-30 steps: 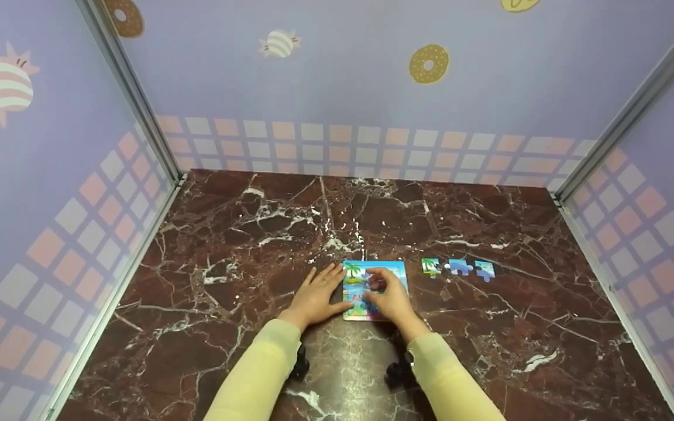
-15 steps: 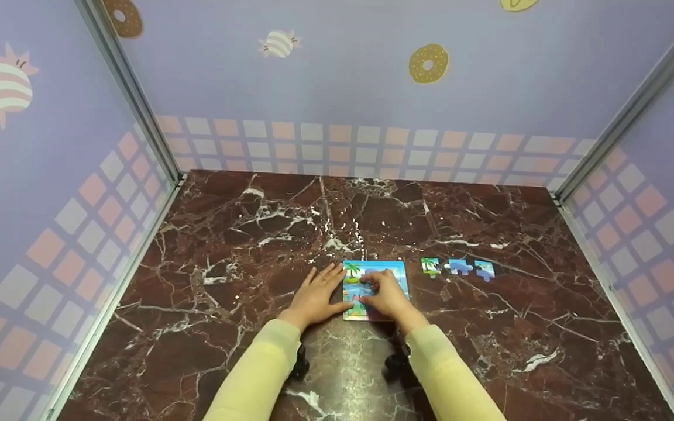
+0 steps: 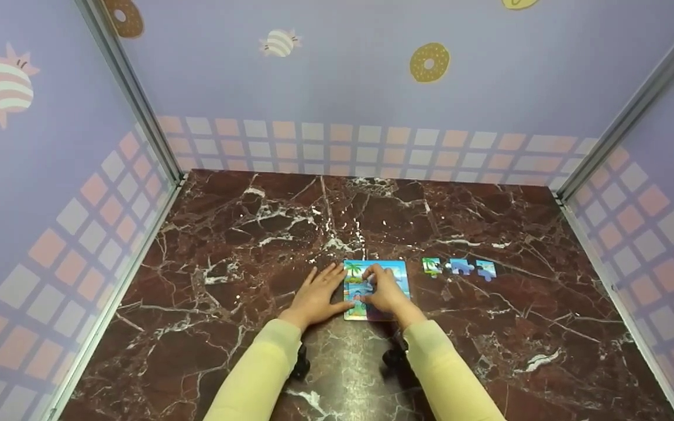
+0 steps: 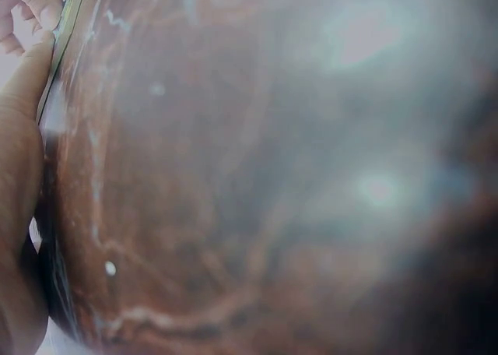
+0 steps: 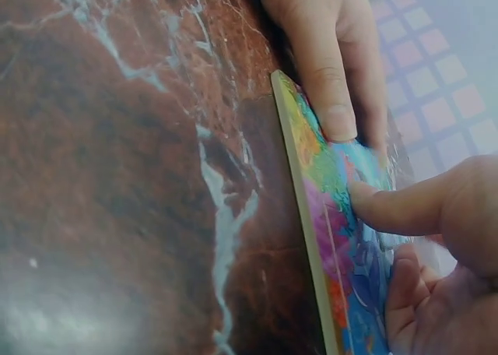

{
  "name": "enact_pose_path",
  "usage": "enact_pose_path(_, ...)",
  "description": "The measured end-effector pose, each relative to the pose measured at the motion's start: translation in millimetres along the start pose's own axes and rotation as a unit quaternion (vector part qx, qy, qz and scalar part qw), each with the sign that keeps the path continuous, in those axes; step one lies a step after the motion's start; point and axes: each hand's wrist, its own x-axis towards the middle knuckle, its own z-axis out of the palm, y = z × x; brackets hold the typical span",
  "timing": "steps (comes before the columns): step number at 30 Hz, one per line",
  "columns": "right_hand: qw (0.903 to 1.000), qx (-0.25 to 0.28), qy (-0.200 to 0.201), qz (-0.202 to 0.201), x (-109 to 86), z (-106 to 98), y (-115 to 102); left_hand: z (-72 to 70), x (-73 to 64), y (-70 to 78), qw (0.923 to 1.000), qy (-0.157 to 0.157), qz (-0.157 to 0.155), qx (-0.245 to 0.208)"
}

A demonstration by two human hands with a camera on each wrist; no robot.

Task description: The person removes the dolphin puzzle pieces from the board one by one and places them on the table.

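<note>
A small jigsaw puzzle board [image 3: 396,265] with a beach and palm picture lies in front of me. My left hand [image 3: 316,295] rests flat at its left side, fingers spread, the thumb touching the lower left of the board. Over the board's middle, my right hand [image 3: 388,290] has curled fingers and pinches a puzzle piece, mostly hidden under the fingers in the head view. In the right wrist view the right thumb [image 5: 405,207] presses on the picture, the other fingers bent below it.
To the right of the board lie three loose pieces: a palm-tree piece [image 3: 431,265], a blue piece [image 3: 460,266] and another blue piece [image 3: 485,268]. Patterned walls [image 3: 337,88] enclose the dark red marble tabletop [image 3: 243,234] at the back and sides.
My right fingers shift slightly over the board's middle, first drawing closer to the surface, then lifting a little at the knuckles. My left hand and the loose pieces stay in place.
</note>
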Motion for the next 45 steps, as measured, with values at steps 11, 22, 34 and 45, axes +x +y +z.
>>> enact_pose_path(11, 0.9963, 0.06, 0.033, -0.052, -3.9, 4.7, 8.2, 0.7, 1.2, -0.3, 1.0, 0.004, 0.001, 0.006)
enact_pose_path(22, 0.9824, 0.119, 0.109, -0.094, -6.7, 11.3, 18.4, 1.8, 0.6, -1.2, 1.0, 0.008, 0.004, 0.0)
enact_pose_path(34, 0.9719, 0.192, 0.124, -0.056, -8.1, 5.5, 19.2, 0.5, 0.6, 0.0, 1.0, 0.006, 0.003, -0.004)
enact_pose_path(45, 0.9428, 0.303, 0.137, -0.013, -10.1, -6.9, 26.0, 0.7, 1.8, -0.1, 1.0, 0.008, 0.003, 0.003)
